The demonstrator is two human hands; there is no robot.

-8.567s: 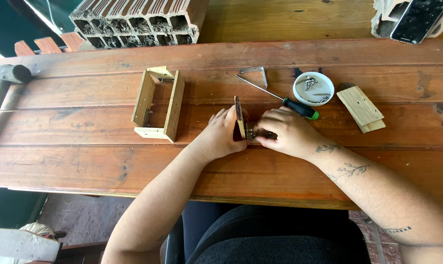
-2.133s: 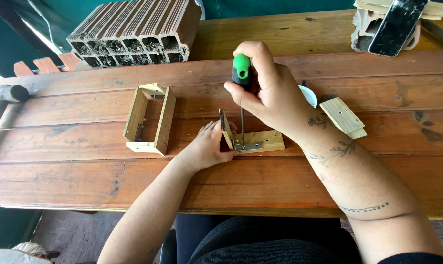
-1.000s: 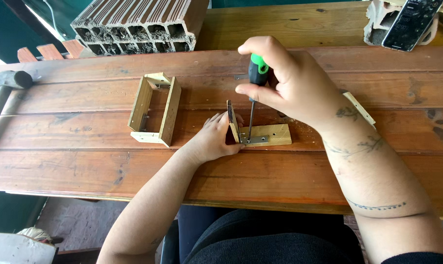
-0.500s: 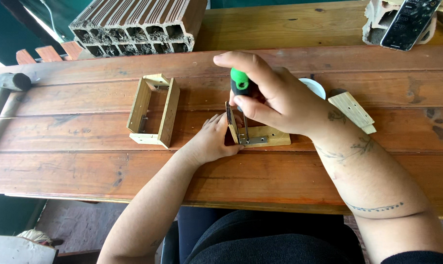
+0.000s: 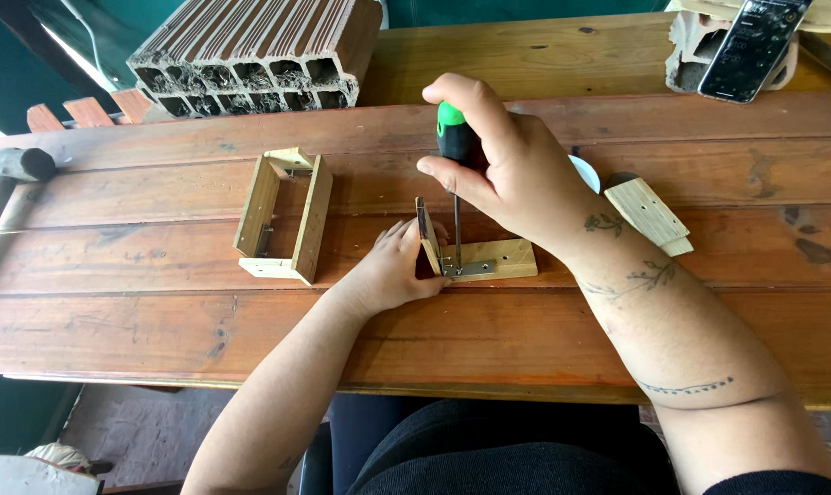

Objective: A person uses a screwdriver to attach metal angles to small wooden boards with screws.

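Now, L to R along the wooden table (image 5: 159,321): a dark hammer-like tool (image 5: 12,165) lies at the far left edge, a ribbed hollow brick (image 5: 251,50) sits toward the back-left corner, and a small open wooden frame (image 5: 283,215) rests left of centre, untouched. Since half a sec ago the screwdriver (image 5: 454,151) has swung from tilted to upright, tip planted on the metal bracket (image 5: 469,269), so the bit looks seated in a screw, tho the screw head is too small to confirm. Left hand (image 5: 393,270) is curled narrow round the standing wooden piece (image 5: 426,236), fingers pressed on its left face, keeping it upright against the flat wooden block (image 5: 498,257) near the table's middle. Right hand (image 5: 507,170) is closed tight on the green-and-black handle, thumb and forefinger pinching just below the green cap, wrist above the block. Behind that hand a white dish (image 5: 585,172) peeks out, mostly hidden. Right of it lies a spare wood offcut (image 5: 649,213), and a phone (image 5: 753,46) leans on a block at the back-right corner.
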